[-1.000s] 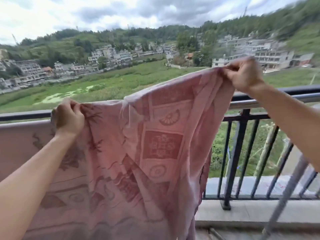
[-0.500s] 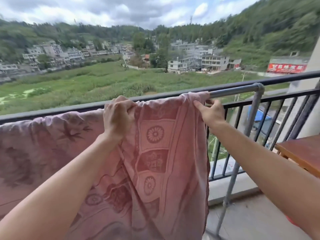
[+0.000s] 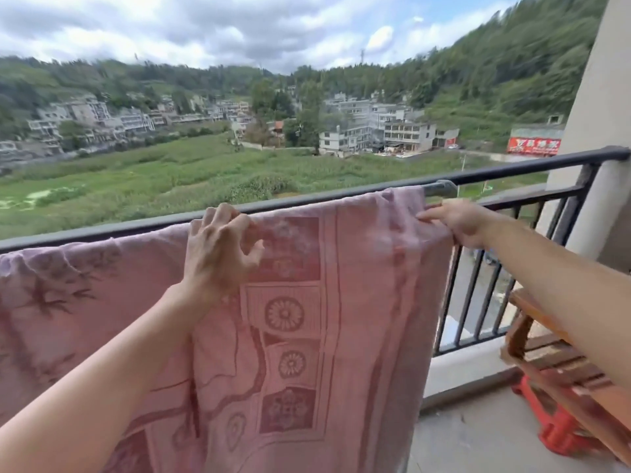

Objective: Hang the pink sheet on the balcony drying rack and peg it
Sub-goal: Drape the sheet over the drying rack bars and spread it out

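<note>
The pink patterned sheet (image 3: pixel 358 302) hangs draped over the drying rack's grey bar (image 3: pixel 440 189), which runs just inside the balcony railing. The sheet covers the bar almost to its right end fitting. My left hand (image 3: pixel 222 250) is at the sheet's top fold, near the middle. Its fingers are loosely curled with the tips touching the cloth, and there is a gap between thumb and forefinger. My right hand (image 3: pixel 457 225) pinches the sheet's upper right edge just below the bar, fingers pointing left along the cloth.
The black balcony railing (image 3: pixel 512 172) stands right behind the rack. A pale column (image 3: pixel 601 131) rises at the right. Wooden furniture (image 3: pixel 546 353) with a red plastic stool (image 3: pixel 560 431) under it stands at the right, on the concrete floor (image 3: pixel 478 438).
The sheet was lowered onto the bar and its right edge drawn rightward toward the bar's end. My left hand's grip on the top fold loosened. The view swung right.
</note>
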`<state>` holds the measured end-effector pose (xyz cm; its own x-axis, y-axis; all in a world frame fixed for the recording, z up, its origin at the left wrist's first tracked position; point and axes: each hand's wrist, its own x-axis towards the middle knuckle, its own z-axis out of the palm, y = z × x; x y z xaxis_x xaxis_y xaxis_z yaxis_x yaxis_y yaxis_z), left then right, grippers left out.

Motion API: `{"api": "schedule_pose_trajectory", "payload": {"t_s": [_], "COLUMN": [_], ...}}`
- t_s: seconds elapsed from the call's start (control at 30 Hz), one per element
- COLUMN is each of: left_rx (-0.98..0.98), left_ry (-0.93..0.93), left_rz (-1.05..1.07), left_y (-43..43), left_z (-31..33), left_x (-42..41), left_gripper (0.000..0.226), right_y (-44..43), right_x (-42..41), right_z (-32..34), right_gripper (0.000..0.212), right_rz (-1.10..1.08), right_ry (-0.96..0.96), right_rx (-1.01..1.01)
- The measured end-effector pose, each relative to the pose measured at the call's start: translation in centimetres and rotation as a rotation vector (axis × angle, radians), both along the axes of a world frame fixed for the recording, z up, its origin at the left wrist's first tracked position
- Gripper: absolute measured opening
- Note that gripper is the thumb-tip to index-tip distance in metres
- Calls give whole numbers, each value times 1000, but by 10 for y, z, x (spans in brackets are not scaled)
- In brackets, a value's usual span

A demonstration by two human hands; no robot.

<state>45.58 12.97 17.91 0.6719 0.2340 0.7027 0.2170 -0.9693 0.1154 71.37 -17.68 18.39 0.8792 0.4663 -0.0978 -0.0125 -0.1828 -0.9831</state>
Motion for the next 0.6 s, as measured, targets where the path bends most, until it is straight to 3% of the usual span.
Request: {"api": "schedule_pose_trajectory", "payload": {"t_s": [0.13, 0.2, 0.3, 0.47, 0.6], "left_rx": [-36, -40, -56, -223, -265], "left_ry": [33, 95, 137, -57, -97], "left_rz": [-62, -48, 79, 183, 229], "left_y": [-66, -88, -103, -108, -112], "left_z": [1, 0, -4, -3, 5], "left_x": [77, 111, 148, 173, 181], "left_gripper": [32, 38, 39, 30, 24], "right_y": [-24, -33, -43, -44, -27], "right_x": [26, 40, 60, 82, 92], "right_z": [-35, -30, -14, -2, -9], "right_gripper": [39, 38, 53, 44, 23], "right_rz": [246, 352, 353, 410, 323], "right_ry": [350, 417, 378, 494, 245], "right_rx": [195, 273, 258, 420, 222]}}
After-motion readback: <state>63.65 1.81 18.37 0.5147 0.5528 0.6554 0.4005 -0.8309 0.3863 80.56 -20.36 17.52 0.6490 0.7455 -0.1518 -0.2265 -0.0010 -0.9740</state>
